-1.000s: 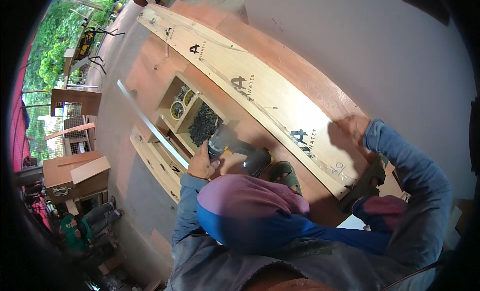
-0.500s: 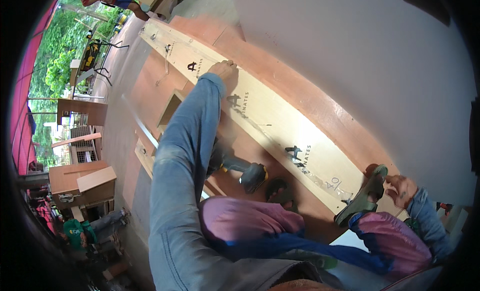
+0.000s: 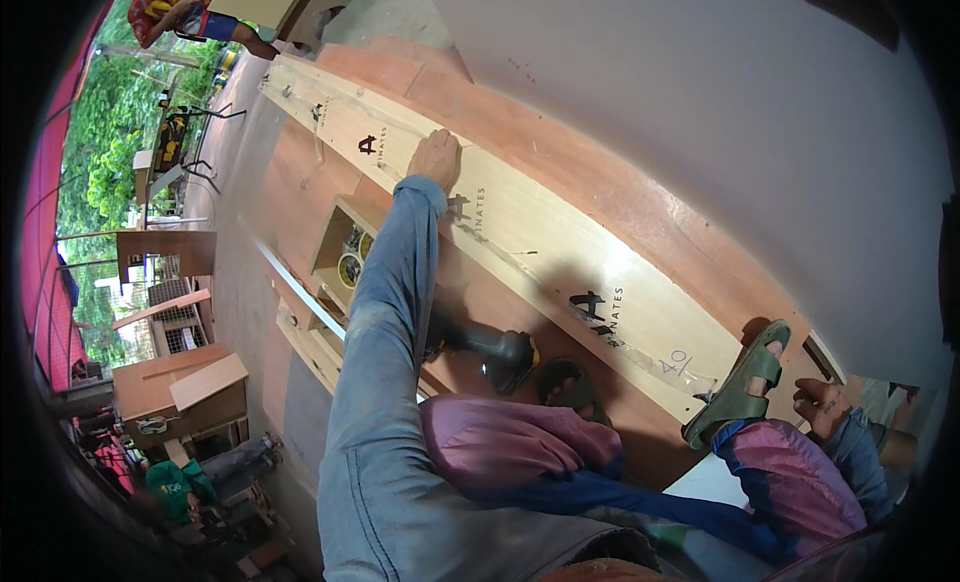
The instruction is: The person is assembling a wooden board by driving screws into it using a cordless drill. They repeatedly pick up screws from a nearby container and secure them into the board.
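A long pale wooden board (image 3: pixel 545 242) with dark printed marks runs diagonally away from me. My left hand (image 3: pixel 435 160) rests on its upper face about midway along, fingers curled under and closed; whatever is beneath them is hidden. Thin clear plastic strips (image 3: pixel 660 367) lie on the board. My right hand (image 3: pixel 822 406) hovers beside my sandalled foot (image 3: pixel 745 382) at the near end, its fingers loosely bent and apart, with nothing visible in them. A black and yellow cordless drill (image 3: pixel 505 354) lies between my left forearm and the board.
An open wooden box (image 3: pixel 335 247) with round rolls inside stands left of my forearm. A grey-white panel (image 3: pixel 700 112) rises on the right. Brown sheet wood (image 3: pixel 640 192) lies under the board. One person (image 3: pixel 185 12) is at the far left, another (image 3: pixel 180 487) at lower left.
My left hand has shifted slightly left and nearer along the board, turning its back upward. My right hand has drawn away from the sandal. The head view has shifted, uncovering the box.
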A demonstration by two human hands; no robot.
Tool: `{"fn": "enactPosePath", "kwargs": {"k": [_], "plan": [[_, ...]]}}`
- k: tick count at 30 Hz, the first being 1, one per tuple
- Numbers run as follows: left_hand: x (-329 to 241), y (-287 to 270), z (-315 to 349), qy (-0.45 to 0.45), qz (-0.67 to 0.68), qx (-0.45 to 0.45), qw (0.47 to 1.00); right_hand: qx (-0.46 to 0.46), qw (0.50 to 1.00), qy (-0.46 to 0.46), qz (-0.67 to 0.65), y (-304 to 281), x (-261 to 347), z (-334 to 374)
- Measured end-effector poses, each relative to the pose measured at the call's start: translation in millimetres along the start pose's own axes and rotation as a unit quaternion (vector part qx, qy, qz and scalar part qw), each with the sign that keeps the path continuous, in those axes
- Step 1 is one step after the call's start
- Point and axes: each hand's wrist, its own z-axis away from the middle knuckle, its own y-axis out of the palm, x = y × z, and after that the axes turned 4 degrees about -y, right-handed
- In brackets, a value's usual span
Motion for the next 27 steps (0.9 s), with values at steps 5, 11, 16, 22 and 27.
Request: {"fn": "enactPosePath", "kwargs": {"k": [5,11,16,22,27], "plan": [[9.9,-13.9,30.3,-0.061,0.036,0.058,0.996,-0.026,1.0,-0.002,-0.005,-12.2,13.8,-11.3],[-37.0,-53.8,5.7,-0.046,0.088,-0.053,0.994,-0.034,0.999,-0.015,-0.009,-2.3,-20.5,4.1],[-12.8,-19.8,24.3,0.036,-0.067,0.071,0.995,0.049,0.997,-0.024,0.05,1.3,-42.5,-13.6],[-39.0,-26.6,-4.5,-0.02,-0.087,0.115,0.989,0.007,0.998,-0.043,0.043,-12.3,-12.3,-17.8],[-20.4,-34.6,18.1,0.02,-0.089,0.199,0.976,0.014,0.997,-0.027,0.068,-22.8,-1.5,-21.0]]}}
